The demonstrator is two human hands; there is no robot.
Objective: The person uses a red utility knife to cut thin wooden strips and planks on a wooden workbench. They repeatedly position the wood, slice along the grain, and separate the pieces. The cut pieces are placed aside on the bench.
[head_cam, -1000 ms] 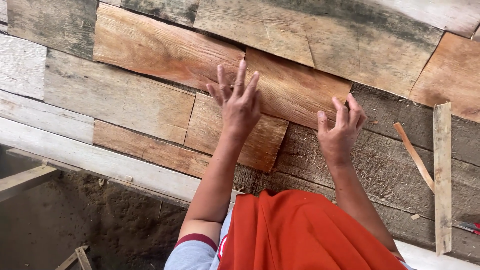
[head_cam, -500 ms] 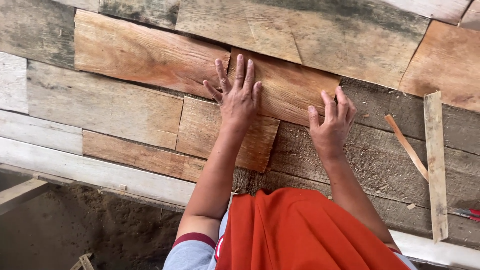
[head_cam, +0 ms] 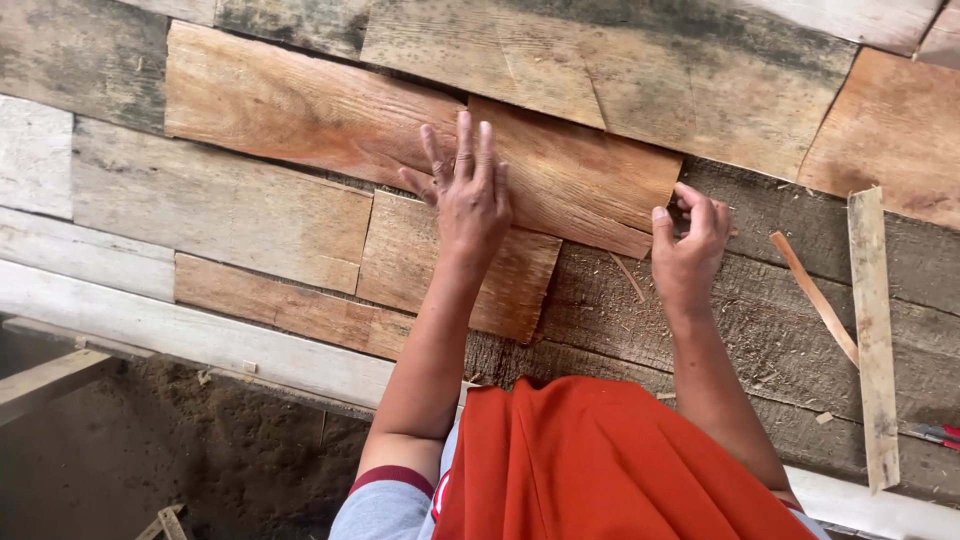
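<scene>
My left hand (head_cam: 468, 195) lies flat with fingers spread on a reddish-brown wooden shingle (head_cam: 580, 175), pressing it against the boards. My right hand (head_cam: 690, 235) grips the right edge of that same shingle, thumb and fingers curled around its corner. Below the left hand sits a shorter brown shingle (head_cam: 455, 270). Another reddish shingle (head_cam: 300, 105) overlaps to the left. Both forearms reach up from my orange garment (head_cam: 600, 460).
Weathered grey boards (head_cam: 750, 320) form the surface under the shingles. A long thin wood strip (head_cam: 872, 330) and a slimmer splinter (head_cam: 812, 295) lie at the right. A red-handled tool (head_cam: 938, 433) shows at the right edge. A pale beam (head_cam: 150, 325) runs along the lower left above dirt ground.
My right hand has slid from lying flat to curling around the shingle's right edge. My left hand stays pressed on the shingle. The view has shifted slightly.
</scene>
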